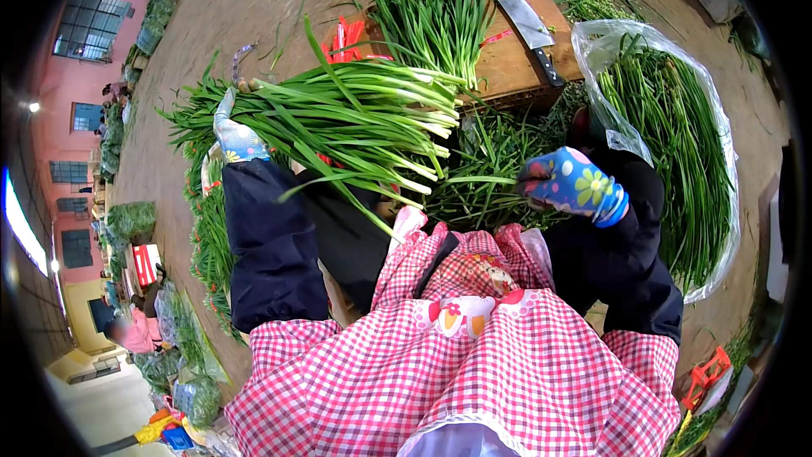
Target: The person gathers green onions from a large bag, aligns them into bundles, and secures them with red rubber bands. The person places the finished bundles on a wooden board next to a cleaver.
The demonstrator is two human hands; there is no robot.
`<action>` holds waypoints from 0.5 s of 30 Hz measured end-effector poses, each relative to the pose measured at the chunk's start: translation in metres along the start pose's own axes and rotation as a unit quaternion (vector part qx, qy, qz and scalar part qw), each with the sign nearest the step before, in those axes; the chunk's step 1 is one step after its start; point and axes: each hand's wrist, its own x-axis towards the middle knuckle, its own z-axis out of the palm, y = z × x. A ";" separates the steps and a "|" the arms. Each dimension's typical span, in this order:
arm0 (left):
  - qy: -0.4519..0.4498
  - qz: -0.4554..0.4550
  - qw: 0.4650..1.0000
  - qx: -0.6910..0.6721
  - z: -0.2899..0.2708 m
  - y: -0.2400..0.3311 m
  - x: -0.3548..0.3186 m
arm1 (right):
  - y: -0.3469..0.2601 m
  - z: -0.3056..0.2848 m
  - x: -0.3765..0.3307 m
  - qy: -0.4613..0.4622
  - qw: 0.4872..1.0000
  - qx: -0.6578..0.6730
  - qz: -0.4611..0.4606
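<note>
Across your left forearm, the bundle of green chives (pixel 355 118) lies gripped by your left hand (pixel 235 137); keep stems level. Your right hand (pixel 568 184) curls closed, empty, above the loose chives (pixel 491 178).

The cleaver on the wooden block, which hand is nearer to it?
Right. The right hand is below the cleaver, across the loose greens. The left hand is far off to its left, under a bundle of green stalks.

Bare dirt floor (pixel 254 0) all around; pink wall (pixel 80 76) with dark barred windows (pixel 89 25) at left, daylit.
</note>
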 end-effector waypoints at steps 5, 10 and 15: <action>0.002 -0.003 1.000 -0.008 -0.015 0.000 0.014 | -0.019 0.036 0.016 0.159 0.960 0.228 0.024; -0.029 0.011 0.999 -0.016 -0.008 -0.002 0.004 | -0.036 0.060 0.062 0.217 0.925 0.310 0.043; 0.003 0.037 0.999 -0.001 -0.009 -0.001 -0.001 | -0.038 0.070 0.069 0.230 0.902 0.360 0.066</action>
